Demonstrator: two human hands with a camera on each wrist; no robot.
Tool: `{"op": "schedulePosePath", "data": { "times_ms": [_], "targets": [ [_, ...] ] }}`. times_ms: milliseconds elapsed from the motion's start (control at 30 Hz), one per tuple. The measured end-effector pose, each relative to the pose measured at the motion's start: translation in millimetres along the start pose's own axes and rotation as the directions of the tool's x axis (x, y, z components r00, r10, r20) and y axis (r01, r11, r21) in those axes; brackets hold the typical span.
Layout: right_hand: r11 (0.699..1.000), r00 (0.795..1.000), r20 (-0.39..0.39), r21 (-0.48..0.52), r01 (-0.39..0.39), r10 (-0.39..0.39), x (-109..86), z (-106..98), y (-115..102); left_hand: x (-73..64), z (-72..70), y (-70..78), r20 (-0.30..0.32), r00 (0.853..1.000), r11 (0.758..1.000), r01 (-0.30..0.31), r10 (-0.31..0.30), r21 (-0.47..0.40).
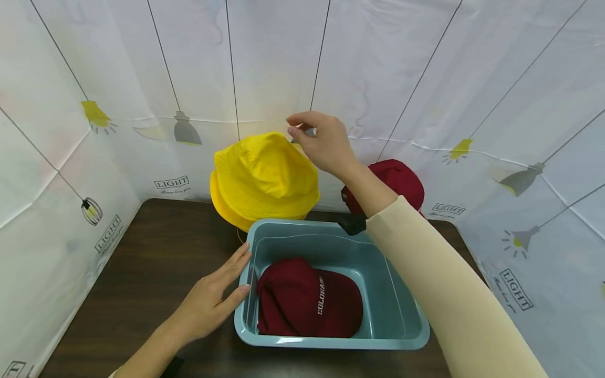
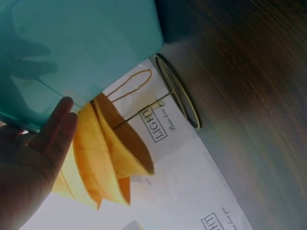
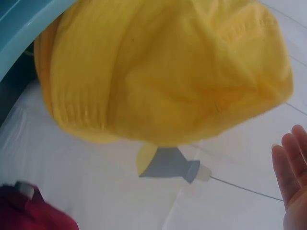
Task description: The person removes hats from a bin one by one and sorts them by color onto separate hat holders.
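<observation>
My left hand [image 1: 208, 299] rests its extended fingers against the left rim of a blue plastic basin [image 1: 331, 342]. Inside the basin, toward its left, lies a dark red baseball cap [image 1: 302, 299] with white lettering on its front. Behind the basin, yellow bucket hats [image 1: 264, 178], apparently stacked, sit on a wire stand [image 2: 177, 91] with a ring base. My right hand [image 1: 326, 142] hovers beside the top of these hats, fingers loosely bent and holding nothing; in the right wrist view its fingers [image 3: 292, 153] are apart from the yellow cloth.
Another dark red cap [image 1: 399, 184] stands behind the basin at the right, partly hidden by my right forearm. Below it is a dark object [image 1: 352, 224] I cannot make out. A dark wooden table [image 1: 142, 283] carries everything, and a white printed sheet [image 1: 274, 63] hangs close behind.
</observation>
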State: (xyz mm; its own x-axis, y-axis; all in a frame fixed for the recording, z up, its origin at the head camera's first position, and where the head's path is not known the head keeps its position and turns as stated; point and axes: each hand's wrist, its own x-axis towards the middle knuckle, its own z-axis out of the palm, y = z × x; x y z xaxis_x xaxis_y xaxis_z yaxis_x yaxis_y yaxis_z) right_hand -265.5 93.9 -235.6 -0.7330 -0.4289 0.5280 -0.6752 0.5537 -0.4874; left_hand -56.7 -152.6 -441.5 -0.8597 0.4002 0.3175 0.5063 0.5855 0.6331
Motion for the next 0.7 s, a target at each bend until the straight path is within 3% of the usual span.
{"op": "schedulePosePath", "data": {
  "times_ms": [400,700],
  "targets": [
    [0.998,0.999,0.027,-0.053,0.035,-0.034,-26.1,-30.2,-2.7,0.8,0.9,1.3,0.001,1.0,1.0,0.001,-0.001,0.004],
    [0.994,0.995,0.042,-0.044,0.095,-0.093,-53.0,-40.1,-5.3,0.9,-0.4,2.6,0.006,1.0,1.0,0.009,-0.009,-0.007]
  ]
}}
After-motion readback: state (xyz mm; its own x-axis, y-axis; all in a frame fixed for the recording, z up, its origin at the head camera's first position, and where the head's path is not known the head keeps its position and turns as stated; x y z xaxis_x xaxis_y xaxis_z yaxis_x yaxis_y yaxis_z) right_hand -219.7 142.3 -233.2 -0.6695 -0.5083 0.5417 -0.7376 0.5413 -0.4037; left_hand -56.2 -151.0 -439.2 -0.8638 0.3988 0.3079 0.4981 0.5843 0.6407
